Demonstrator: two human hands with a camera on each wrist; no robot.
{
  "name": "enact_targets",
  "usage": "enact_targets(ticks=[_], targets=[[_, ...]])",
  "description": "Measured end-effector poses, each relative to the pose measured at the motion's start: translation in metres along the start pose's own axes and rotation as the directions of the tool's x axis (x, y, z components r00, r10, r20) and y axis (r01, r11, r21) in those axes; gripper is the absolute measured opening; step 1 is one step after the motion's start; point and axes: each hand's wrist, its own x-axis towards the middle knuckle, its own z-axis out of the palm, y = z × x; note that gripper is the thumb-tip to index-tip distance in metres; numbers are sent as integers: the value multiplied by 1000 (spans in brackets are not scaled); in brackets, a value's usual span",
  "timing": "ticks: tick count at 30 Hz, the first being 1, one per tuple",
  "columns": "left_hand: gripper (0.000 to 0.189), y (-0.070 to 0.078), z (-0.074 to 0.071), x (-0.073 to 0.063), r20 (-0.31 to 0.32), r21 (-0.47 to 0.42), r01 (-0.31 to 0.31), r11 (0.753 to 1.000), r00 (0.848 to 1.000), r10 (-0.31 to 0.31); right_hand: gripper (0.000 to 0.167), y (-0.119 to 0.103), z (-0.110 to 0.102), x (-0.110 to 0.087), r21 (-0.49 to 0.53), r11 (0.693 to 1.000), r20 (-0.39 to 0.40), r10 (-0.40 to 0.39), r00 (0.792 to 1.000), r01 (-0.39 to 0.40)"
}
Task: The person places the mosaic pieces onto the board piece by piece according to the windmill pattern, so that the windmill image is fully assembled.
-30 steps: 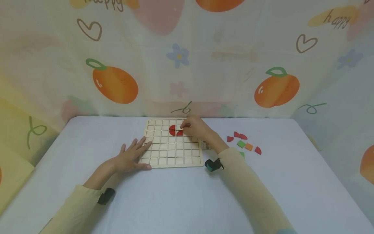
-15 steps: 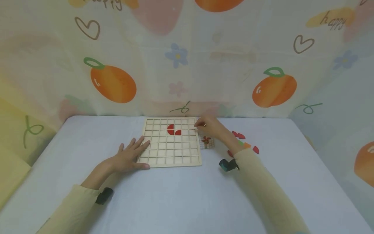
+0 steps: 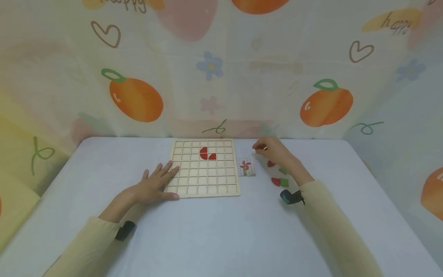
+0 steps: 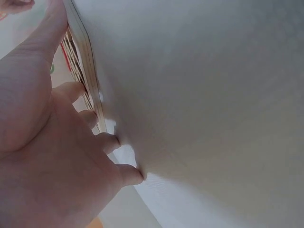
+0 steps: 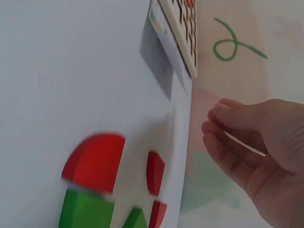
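Note:
My left hand point(image 3: 155, 188) lies with spread fingers at the left edge of a wooden grid board point(image 3: 202, 182), fingertips over its rim. In the left wrist view the thumb and fingers point(image 4: 109, 141) reach along the board's side. Red quarter-circle pieces point(image 3: 204, 153) form a half-round in the board's upper cells, with another red quarter-circle point(image 3: 212, 157) at their lower right. My right hand point(image 3: 273, 151) hovers right of the board, loosely curled, thumb near the index fingertip. In the right wrist view nothing shows between its fingers point(image 5: 221, 142).
A small pattern card point(image 3: 252, 169) with a flower picture lies against the board's right side. Under my right forearm are loose pieces, including a red quarter-circle point(image 5: 97, 161) beside a green square point(image 5: 85, 209). A printed curtain point(image 3: 221, 88) hangs behind the table.
My right hand has moved right, from over the board past the pattern card toward the loose pieces, uncovering the card. My left hand stays in place, and the red pieces on the board are unchanged.

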Motion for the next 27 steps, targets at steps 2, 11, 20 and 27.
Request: enact_targets(ticks=[2, 11, 20, 27], targets=[[98, 0, -1, 0, 0, 5, 2, 1000, 1000, -2, 24, 6, -3, -4, -1, 1000, -1, 14, 1000, -14], [99, 2, -1, 0, -1, 12, 13, 1000, 1000, -13, 26, 40, -16, -27, -21, 999, 5, 50, 999, -50], [100, 2, -2, -2, -3, 4, 22, 1000, 1000, -22, 26, 60, -28, -47, -17, 995, 9, 94, 996, -94], [100, 2, 0, 0, -6, 9, 16, 1000, 1000, -16, 27, 69, -31, -57, -35, 990, 15, 140, 990, -140]])
